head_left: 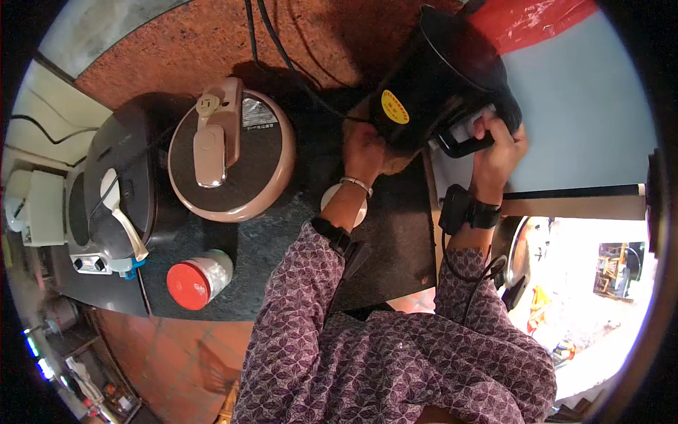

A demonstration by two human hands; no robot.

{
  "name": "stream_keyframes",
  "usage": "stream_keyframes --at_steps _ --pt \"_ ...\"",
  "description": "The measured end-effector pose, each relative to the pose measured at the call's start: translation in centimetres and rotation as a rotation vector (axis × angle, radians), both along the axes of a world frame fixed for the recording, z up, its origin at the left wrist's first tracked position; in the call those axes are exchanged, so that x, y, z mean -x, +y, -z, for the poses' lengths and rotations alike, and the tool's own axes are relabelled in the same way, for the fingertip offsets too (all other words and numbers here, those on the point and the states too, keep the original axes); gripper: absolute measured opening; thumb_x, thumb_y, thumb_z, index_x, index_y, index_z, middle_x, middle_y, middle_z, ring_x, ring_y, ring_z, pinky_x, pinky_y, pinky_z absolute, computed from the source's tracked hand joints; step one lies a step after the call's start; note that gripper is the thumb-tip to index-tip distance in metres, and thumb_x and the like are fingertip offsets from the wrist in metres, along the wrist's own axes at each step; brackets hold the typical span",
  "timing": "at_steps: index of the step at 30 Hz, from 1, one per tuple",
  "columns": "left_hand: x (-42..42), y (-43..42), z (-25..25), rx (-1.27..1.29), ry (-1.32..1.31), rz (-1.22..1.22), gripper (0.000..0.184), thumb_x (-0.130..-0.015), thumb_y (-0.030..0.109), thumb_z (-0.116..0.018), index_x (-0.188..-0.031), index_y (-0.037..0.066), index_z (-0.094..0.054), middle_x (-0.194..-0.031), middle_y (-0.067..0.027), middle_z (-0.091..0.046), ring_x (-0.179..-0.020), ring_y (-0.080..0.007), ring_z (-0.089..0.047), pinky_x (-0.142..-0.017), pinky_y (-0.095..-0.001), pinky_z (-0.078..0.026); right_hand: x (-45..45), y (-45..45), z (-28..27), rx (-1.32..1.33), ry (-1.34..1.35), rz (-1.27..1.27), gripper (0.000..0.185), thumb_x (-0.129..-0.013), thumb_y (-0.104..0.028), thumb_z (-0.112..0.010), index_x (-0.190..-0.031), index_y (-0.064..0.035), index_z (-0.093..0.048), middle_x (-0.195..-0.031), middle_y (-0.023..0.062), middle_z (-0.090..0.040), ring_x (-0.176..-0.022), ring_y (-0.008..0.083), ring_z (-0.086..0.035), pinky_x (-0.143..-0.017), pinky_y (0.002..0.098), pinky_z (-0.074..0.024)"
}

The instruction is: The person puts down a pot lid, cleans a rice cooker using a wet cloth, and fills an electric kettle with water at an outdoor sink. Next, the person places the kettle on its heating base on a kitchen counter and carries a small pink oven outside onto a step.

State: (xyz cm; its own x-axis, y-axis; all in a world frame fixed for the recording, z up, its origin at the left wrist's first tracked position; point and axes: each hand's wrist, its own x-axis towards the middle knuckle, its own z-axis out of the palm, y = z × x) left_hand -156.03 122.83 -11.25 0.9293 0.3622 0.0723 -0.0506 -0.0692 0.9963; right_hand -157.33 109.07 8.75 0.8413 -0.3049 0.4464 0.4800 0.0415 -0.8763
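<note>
My right hand [498, 148] is closed round the handle of a tall black jug [431, 92] with a yellow round sticker. The jug is tilted, its top toward the upper right. Beside its lower left end, my left hand [364, 150] is curled, most of its fingers hidden from this angle. Something brown and soft-looking [399, 162] shows next to that hand; whether it is gripped is unclear. A dark cable [300, 81] runs down toward the left hand. Under my left wrist lies a white round object [359, 212], partly covered by the arm.
A pink-brown electric pressure cooker [191, 152] stands on the dark countertop [282, 240]. Left of it sits a dark rice cooker [127, 159] with a white rice paddle [121, 212] on it. A red-lidded jar [200, 280] is near the front edge. Red plastic [530, 21] lies at upper right.
</note>
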Motion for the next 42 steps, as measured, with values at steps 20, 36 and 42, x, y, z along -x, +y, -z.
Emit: stream_keyframes --at_steps 20,36,42 --pt "3.4 -1.2 2.8 -0.002 -0.167 0.066 0.028 -0.084 0.013 -0.057 -0.111 0.004 -0.050 -0.091 -0.0108 -0.061 -0.089 -0.0233 -0.060 -0.080 -0.0339 -0.047 1.5 0.1 0.9 0.157 0.060 0.200 0.009 -0.078 -0.001 -0.062 -0.087 -0.0012 -0.061 -0.074 0.0018 -0.058 -0.062 0.0091 -0.050 -0.057 0.0236 -0.0406" --pt "27.8 11.1 5.3 0.400 0.429 0.194 0.011 -0.082 0.002 -0.060 -0.092 0.003 -0.060 -0.073 -0.0041 -0.062 -0.062 -0.0115 -0.059 -0.057 -0.0261 -0.050 15.0 -2.9 6.6 0.623 0.346 -0.046 0.048 -0.080 -0.009 -0.062 -0.124 0.0008 -0.047 -0.108 0.0209 -0.058 -0.095 0.0256 -0.060 -0.078 0.0330 -0.0490" --pt "37.2 13.5 6.3 0.375 0.620 0.223 0.037 -0.084 0.034 -0.062 -0.115 0.015 -0.058 -0.086 -0.0042 -0.063 -0.071 -0.0190 -0.060 -0.080 -0.0356 -0.049 26.3 -4.6 7.2 0.634 0.370 -0.258 0.039 -0.079 -0.010 -0.063 -0.116 -0.0004 -0.055 -0.084 0.0176 -0.064 -0.076 0.0231 -0.065 -0.065 0.0323 -0.0509"
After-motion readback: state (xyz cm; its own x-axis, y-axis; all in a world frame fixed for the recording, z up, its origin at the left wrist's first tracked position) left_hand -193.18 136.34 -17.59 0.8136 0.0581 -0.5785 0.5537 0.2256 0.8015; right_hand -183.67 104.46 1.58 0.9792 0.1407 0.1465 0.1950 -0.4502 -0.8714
